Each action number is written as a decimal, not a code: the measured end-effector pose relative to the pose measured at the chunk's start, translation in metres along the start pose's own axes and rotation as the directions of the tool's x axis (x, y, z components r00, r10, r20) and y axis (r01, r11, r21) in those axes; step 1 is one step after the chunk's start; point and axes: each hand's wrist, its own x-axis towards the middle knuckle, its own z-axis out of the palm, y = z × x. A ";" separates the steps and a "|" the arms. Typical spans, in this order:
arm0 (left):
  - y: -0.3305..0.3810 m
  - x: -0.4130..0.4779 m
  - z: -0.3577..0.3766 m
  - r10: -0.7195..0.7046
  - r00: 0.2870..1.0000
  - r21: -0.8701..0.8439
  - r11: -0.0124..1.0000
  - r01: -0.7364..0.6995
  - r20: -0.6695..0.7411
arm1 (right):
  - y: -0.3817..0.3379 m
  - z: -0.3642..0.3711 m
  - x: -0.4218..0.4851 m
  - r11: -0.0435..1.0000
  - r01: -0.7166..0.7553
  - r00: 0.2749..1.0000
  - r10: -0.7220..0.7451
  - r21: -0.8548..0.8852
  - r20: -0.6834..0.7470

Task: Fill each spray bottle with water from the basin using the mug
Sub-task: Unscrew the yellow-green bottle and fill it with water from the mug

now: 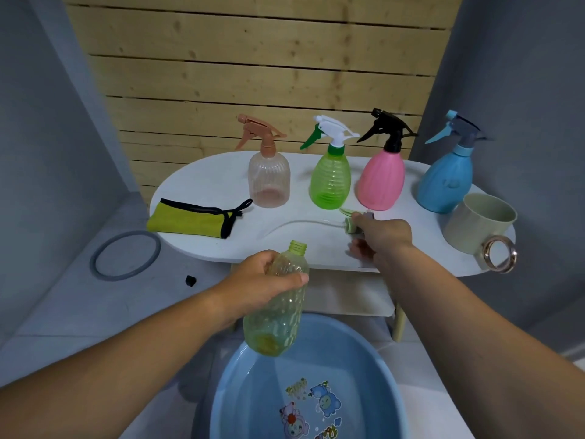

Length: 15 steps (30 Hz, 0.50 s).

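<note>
Left hand point(262, 280): fingers and thumb wrapped round the uncapped yellow bottle point(278, 321), neck tilted away, held over the far rim of the near basin point(332, 353).
Right hand point(380, 237): fingers curled on a loose spray head point(349, 224) near the table point(205, 185) front edge, its tube trailing left.
Mug point(474, 223): right end of table, untouched, handle on the near side.
Far row: peach bottle point(269, 182), green bottle point(330, 182), pink bottle point(383, 182), blue bottle point(444, 185), all upright with heads on.
Left: yellow cloth point(190, 218) on table; grey ring point(93, 258) on floor.

White table point(202, 185), spray bottles point(330, 182), mug point(478, 223), cloth point(186, 218) (perhaps pouch)
</note>
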 end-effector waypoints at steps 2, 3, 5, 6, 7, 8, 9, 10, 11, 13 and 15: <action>0.001 0.000 0.002 0.004 1.000 -0.008 1.000 -0.004 -0.001 | 0.001 -0.004 -0.001 0.997 0.019 1.000 -0.020 -0.072 -0.005; 0.001 0.000 0.003 0.008 1.000 -0.014 1.000 -0.008 -0.002 | 0.002 -0.006 -0.001 0.993 0.037 0.999 -0.038 -0.116 -0.007; 0.002 0.000 0.005 0.017 1.000 -0.020 1.000 -0.018 -0.005 | 0.002 -0.011 -0.004 0.971 0.091 0.995 -0.097 -0.219 -0.014; 0.003 0.000 0.006 0.022 1.000 -0.020 1.000 -0.022 -0.003 | 0.002 -0.013 -0.006 0.958 0.121 0.992 -0.129 -0.260 -0.010; 0.003 0.000 0.008 0.027 1.000 -0.021 0.999 -0.027 0.002 | 0.002 -0.015 -0.009 0.949 0.146 0.988 -0.153 -0.279 -0.006; 0.004 0.000 0.010 0.034 0.999 -0.024 0.999 -0.034 0.006 | 0.002 -0.018 -0.011 0.945 0.168 0.985 -0.175 -0.281 -0.001; 0.005 0.000 0.012 0.044 0.999 -0.033 0.999 -0.044 0.007 | 0.002 -0.021 -0.014 0.938 0.193 0.980 -0.201 -0.287 0.000; 0.006 0.000 0.016 0.058 0.998 -0.045 0.997 -0.057 0.009 | 0.000 -0.025 -0.017 0.923 0.224 0.971 -0.239 -0.312 -0.010; 0.008 0.000 0.019 0.073 0.997 -0.061 0.996 -0.073 0.012 | -0.002 -0.030 -0.018 0.894 0.267 0.956 -0.293 -0.359 -0.018; 0.012 0.002 0.028 0.108 0.994 -0.080 0.991 -0.105 0.033 | -0.009 -0.047 -0.022 0.823 0.353 0.910 -0.412 -0.446 -0.040; 0.016 0.005 0.040 0.144 0.988 -0.093 0.986 -0.139 0.049 | -0.018 -0.070 -0.026 0.718 0.420 0.839 -0.540 -0.555 -0.064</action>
